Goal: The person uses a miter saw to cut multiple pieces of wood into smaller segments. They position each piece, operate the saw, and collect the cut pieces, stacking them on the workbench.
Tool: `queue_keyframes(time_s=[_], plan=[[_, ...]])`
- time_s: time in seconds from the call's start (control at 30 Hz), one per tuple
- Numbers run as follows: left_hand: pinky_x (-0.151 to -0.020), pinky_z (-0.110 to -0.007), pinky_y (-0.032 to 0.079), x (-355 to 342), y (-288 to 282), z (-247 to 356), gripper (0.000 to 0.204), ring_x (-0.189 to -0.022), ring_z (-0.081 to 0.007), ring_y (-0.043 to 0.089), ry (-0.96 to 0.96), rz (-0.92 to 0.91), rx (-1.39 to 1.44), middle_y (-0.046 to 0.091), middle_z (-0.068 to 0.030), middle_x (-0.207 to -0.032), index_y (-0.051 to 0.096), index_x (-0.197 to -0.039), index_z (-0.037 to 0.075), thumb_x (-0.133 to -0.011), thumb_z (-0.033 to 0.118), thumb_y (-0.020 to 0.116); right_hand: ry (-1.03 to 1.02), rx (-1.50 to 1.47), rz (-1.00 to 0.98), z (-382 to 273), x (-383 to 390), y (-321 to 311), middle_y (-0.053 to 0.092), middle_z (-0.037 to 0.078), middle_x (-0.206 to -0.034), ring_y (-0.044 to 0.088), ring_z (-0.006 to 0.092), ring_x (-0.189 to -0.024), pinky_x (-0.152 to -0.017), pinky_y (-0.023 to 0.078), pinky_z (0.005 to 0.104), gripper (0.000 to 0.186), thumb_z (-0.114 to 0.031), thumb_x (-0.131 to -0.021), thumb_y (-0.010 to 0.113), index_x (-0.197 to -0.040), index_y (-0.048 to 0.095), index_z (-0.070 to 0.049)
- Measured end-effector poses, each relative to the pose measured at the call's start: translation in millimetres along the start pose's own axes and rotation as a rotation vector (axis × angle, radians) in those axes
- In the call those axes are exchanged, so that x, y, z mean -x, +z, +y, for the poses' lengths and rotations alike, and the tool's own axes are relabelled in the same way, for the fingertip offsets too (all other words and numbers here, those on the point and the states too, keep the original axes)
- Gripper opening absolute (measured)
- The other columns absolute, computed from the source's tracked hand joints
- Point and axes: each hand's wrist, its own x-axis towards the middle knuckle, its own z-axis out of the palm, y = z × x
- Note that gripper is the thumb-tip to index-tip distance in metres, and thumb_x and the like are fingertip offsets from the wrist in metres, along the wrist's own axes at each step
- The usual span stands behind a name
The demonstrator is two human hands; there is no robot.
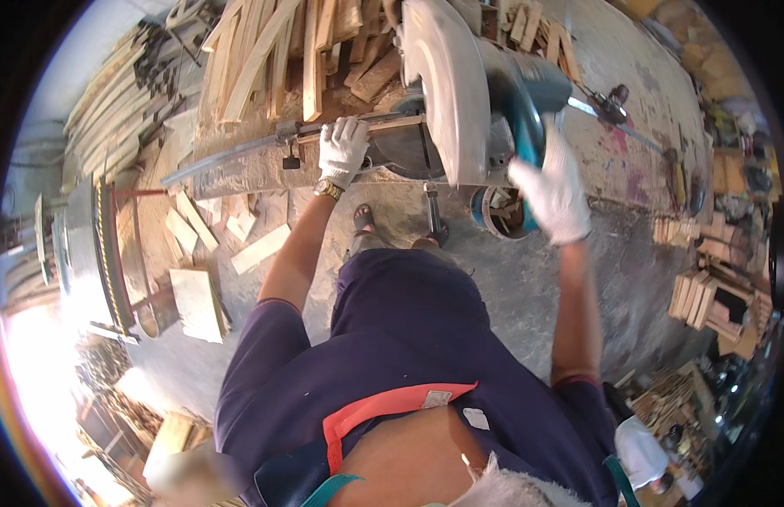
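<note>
Woodworking workshop. Evidence: saw (pixel 443 93) between left hand (pixel 343 154) and right hand (pixel 556 194); sticks (pixel 261 55) heaped beyond left hand; bucket (pixel 488 221) of offcuts (pixel 503 203) near right hand; planks (pixel 111 103) stacked well left.

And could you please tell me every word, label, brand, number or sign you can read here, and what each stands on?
No word, number or sign is legible in this view.
Grey patch on the orange-red trim of the dark shirt: any marking is too small to read.
White patch on the same shirt: nothing readable.
Wristwatch: dial too small to read.
Miter saw: no readable lettering.
</note>
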Motion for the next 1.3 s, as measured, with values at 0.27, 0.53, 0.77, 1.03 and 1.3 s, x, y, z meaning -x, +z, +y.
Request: queue_keyframes(time_s=[0.27, 0.53, 0.77, 1.03, 1.3], plan=[[-0.099, -0.051, 0.040, 11, 10, 17, 0.038, -0.122, -0.0285, 0.054, -0.166, -0.061, -0.129, 0.060, -0.0076, -0.122, 0.064, -0.114, 0.016, -0.079, 0.022, 0.076, -0.417, 0.015, 0.123, 24, -118, -64, 0.070, 0.020, -0.110, 0.068, 0.0328, -0.093, -0.082, 0.054, 0.0422, 0.034, -0.032, -0.096, 0.061, -0.113, 0.065, -0.003], [-0.095, -0.051, 0.041, 78, -52, 62, 0.030, -0.117, -0.0277, 0.056, -0.289, -0.043, -0.094, 0.061, -0.0048, -0.119, 0.068, -0.108, 0.018, -0.079, 0.023, 0.075, 0.170, -0.079, 0.282, 144, -92, 153, 0.074, 0.018, -0.096, 0.072, 0.0343, -0.091, -0.077, 0.055, 0.0439, 0.031, -0.029, -0.085, 0.069, -0.101, 0.070, -0.002], [-0.097, -0.046, 0.039, 136, -89, 62, 0.021, -0.110, -0.0271, 0.060, -0.473, -0.015, -0.081, 0.065, -0.0039, -0.104, 0.071, -0.097, 0.013, -0.076, 0.015, 0.075, 0.176, -0.096, 0.370, 169, -95, 234, 0.068, 0.017, -0.100, 0.067, 0.0404, -0.094, -0.082, 0.054, 0.0500, 0.025, -0.023, -0.082, 0.070, -0.103, 0.067, -0.010], [-0.086, -0.046, 0.043, 141, -101, 86, 0.017, -0.091, -0.0307, 0.061, -0.371, -0.117, 0.101, 0.064, -0.0077, -0.092, 0.067, -0.092, 0.010, -0.075, 0.010, 0.070, 0.127, -0.311, -0.041, 206, 1, 192, 0.068, 0.015, -0.074, 0.066, 0.0343, -0.071, -0.068, 0.053, 0.0438, 0.035, -0.038, -0.079, 0.077, -0.086, 0.070, -0.004], [-0.087, -0.049, 0.046, 85, -84, 166, 0.020, -0.083, -0.0340, 0.061, 0.076, -0.310, 0.529, 0.063, -0.0099, -0.088, 0.065, -0.091, 0.009, -0.072, 0.010, 0.071, 1.164, -0.952, 0.307, 296, 204, 185, 0.073, 0.010, -0.099, 0.068, 0.0181, -0.066, -0.053, 0.052, 0.0303, 0.055, -0.037, -0.086, 0.081, -0.124, 0.066, 0.000]])
